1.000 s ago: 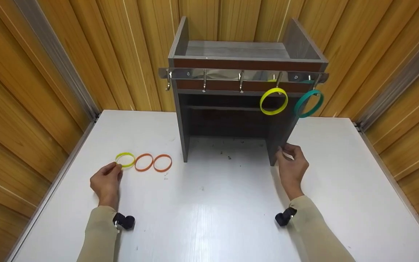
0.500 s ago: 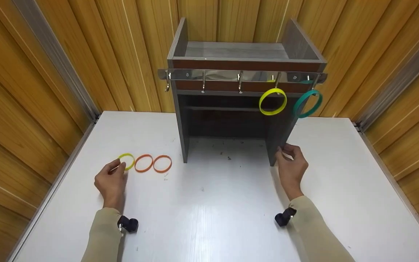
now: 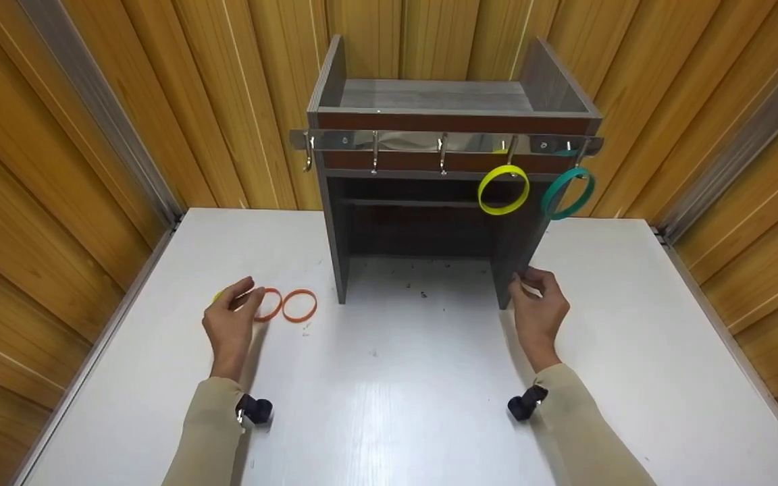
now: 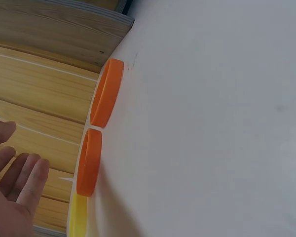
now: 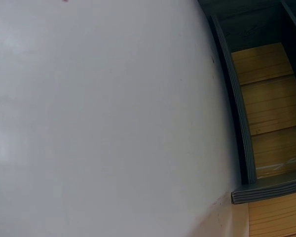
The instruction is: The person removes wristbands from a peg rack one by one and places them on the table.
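Observation:
My left hand [image 3: 230, 324] hovers over the left side of the table, its fingers loosely bent around nothing. Below it lie three silicone wristbands in a row: a yellow one [image 4: 79, 217], mostly hidden by the hand in the head view, an orange one [image 4: 92, 165] and another orange one [image 4: 110, 94] nearest the shelf. The fingertips overlap the middle band in the head view. With thumb and fingers, my right hand [image 3: 541, 314] grips the lower front edge of the right side panel of a grey shelf unit [image 3: 336, 250]; the right wrist view does not show this hand.
Across the shelf front runs a metal hook rail [image 3: 409, 140]. A yellow wristband [image 3: 481, 192] and a teal wristband [image 3: 546, 200] hang from its two rightmost hooks. Small crumbs dot the white table [image 3: 375, 398]. Wood-panelled walls [image 3: 92, 189] enclose the back and sides.
My left hand has let go of the yellow wristband's near edge, lifted and moved right over the row. The right hand stays at the side panel.

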`<control>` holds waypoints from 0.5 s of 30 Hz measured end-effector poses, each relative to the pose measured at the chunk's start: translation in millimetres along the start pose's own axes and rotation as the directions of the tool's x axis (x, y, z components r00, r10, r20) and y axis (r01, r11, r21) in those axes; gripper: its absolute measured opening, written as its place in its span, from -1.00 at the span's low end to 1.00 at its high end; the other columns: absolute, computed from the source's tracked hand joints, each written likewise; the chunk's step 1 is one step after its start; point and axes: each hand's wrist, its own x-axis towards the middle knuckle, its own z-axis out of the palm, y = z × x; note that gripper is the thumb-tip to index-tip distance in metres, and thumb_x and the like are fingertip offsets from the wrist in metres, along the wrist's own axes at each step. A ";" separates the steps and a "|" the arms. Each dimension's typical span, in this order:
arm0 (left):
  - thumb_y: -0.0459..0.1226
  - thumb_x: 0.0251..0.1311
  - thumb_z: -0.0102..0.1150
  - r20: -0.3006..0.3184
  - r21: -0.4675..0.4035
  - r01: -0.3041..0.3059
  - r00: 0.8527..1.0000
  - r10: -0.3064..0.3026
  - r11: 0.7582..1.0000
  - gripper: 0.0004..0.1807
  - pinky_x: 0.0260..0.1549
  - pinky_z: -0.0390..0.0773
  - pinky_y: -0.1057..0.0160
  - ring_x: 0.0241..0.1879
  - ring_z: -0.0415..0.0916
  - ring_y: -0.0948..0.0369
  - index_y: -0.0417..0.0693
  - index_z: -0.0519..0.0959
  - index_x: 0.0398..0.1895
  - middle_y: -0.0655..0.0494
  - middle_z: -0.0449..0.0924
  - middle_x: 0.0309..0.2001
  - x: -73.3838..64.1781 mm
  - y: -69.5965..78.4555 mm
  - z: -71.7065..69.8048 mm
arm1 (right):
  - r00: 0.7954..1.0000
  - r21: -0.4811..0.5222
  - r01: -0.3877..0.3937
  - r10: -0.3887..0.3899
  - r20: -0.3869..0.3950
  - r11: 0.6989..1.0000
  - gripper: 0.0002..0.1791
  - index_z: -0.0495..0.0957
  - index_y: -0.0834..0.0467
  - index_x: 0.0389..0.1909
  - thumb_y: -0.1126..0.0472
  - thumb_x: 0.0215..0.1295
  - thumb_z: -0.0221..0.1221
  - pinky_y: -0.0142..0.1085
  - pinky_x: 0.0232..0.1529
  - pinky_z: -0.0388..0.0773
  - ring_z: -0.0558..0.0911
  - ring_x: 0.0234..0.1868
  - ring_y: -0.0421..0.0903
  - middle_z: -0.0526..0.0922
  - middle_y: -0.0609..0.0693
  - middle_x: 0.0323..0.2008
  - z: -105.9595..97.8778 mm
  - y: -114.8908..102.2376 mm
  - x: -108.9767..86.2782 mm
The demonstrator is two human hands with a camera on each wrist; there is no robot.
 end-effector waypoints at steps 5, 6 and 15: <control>-0.25 0.35 0.47 0.044 -0.040 -0.027 0.999 0.029 0.999 -0.59 -0.11 0.62 0.53 0.02 0.66 0.25 -0.22 0.70 0.20 -0.11 0.70 0.15 1.7 6.3 10.8 | 1.000 0.016 -0.021 0.021 0.007 1.000 -0.78 0.63 0.36 -0.01 0.42 0.38 0.33 -0.48 -0.04 0.70 0.68 -0.05 -0.22 0.72 0.14 -0.07 1.1 -0.7 0.2; -0.27 0.34 0.48 0.051 -0.055 -0.035 0.998 0.038 0.998 -0.59 -0.10 0.64 0.51 0.01 0.67 0.25 -0.24 0.70 0.19 -0.12 0.71 0.14 1.7 7.3 13.5 | 1.000 0.019 -0.028 0.028 0.009 0.999 -0.78 0.63 0.35 0.00 0.42 0.38 0.33 -0.49 -0.04 0.70 0.67 -0.05 -0.22 0.72 0.15 -0.06 1.0 -0.7 0.0; -0.28 0.30 0.52 0.131 -0.122 -0.107 0.984 0.123 0.987 -0.56 -0.03 0.66 0.44 0.11 0.68 0.04 -0.26 0.69 0.19 -0.15 0.71 0.15 -3.0 19.3 40.6 | 0.999 0.023 -0.045 0.045 0.005 0.999 -0.78 0.64 0.33 -0.01 0.41 0.37 0.35 -0.48 -0.03 0.70 0.67 -0.04 -0.18 0.71 0.16 -0.06 -0.7 -2.3 -1.0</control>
